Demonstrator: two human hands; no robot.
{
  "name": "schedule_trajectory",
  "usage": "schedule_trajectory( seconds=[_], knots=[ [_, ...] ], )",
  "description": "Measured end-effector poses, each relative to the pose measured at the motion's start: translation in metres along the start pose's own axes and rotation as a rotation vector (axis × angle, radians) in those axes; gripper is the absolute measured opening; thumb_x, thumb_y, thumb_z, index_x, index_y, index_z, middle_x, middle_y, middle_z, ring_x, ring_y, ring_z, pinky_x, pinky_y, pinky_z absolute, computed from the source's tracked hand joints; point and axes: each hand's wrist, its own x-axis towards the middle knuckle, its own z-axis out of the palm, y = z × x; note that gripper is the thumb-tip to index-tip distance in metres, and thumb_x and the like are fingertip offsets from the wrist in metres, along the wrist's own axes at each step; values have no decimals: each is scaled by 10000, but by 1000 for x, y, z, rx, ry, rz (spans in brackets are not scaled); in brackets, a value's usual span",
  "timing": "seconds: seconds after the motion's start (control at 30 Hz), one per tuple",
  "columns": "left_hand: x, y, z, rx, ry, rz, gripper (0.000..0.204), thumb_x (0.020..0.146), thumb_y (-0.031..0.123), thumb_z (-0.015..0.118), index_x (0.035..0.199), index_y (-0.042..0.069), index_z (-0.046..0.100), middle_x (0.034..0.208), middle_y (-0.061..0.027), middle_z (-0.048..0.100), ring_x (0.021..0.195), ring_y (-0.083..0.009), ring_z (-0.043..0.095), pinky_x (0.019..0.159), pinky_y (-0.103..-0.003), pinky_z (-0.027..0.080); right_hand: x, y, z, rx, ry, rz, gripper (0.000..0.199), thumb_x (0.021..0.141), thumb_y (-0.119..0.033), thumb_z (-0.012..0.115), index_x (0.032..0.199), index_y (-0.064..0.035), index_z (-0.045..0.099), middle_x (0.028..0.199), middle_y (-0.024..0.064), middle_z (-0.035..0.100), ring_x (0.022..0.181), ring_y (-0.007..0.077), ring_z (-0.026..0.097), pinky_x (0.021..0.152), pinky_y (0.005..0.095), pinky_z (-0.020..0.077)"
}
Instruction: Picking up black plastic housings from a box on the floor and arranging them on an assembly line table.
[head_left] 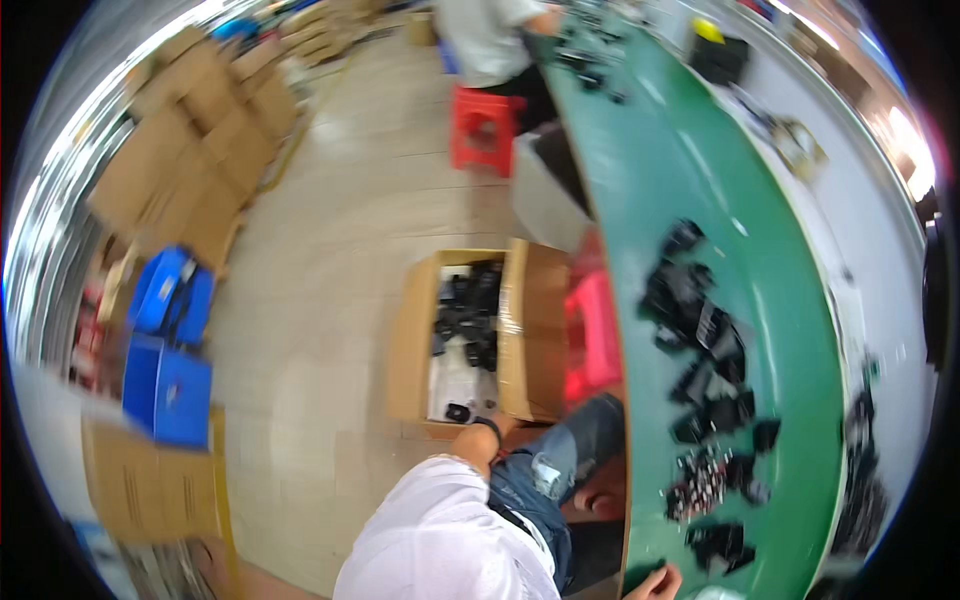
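My left arm reaches down to an open cardboard box (408,345) on the floor. My left hand (509,424), below a dark wristband, is at the box's near edge by the folded-out flap; its fingers are hidden. Inside the box lie many small black plastic parts (475,310), with pale material showing beneath them. My right hand (657,584) is at the near edge of the green table (660,150), its fingers curled together beside a small dark patch. What they hold, if anything, is too small to make out. Black parts (690,295) are strewn along the tabletop near it.
A pile of small shiny metallic pieces (700,485) lies among the black parts. Red stools (593,335) stand under the table's edge. Farther off, a seated person (485,45) works at the same table. Blue bins (170,390) and stacked cartons (165,170) line the left side.
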Motion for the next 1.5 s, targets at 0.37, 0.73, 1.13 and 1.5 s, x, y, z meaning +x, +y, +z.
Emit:
schedule_trajectory(
  seconds=[0.37,0.73,1.13,1.5],
  knots=[
    [22,0,-29,153,64,-141,218,785,202,618,894,16,647,784,-209,659,758,-386,649,630,-463,525,4,6,-1,24,-86,-40,205,871,-169,612,966,7,654,884,181,675,781,270,637,720,343,517],
    [24,-1,-162,266,-230,-547,609,614,381,799,1101,64,616,1034,-226,629,976,-392,597,843,-447,499,-6,4,-8,130,-110,93,216,890,-156,608,997,29,634,932,176,652,814,254,600,768,330,498],
    [138,3,-281,-56,256,-365,671,660,419,797,1095,-55,605,1077,-218,639,1015,-306,613,884,-378,472,3,27,15,330,-50,-30,115,879,-54,554,939,12,626,714,5,563,574,56,437,492,202,320],
    [323,319,-296,-142,183,402,567,646,381,815,1072,54,633,968,-145,631,882,-275,618,798,-350,489,-6,20,6,356,17,25,103,867,-31,557,922,10,632,670,-1,575,558,43,461,491,185,332]
  ],
)
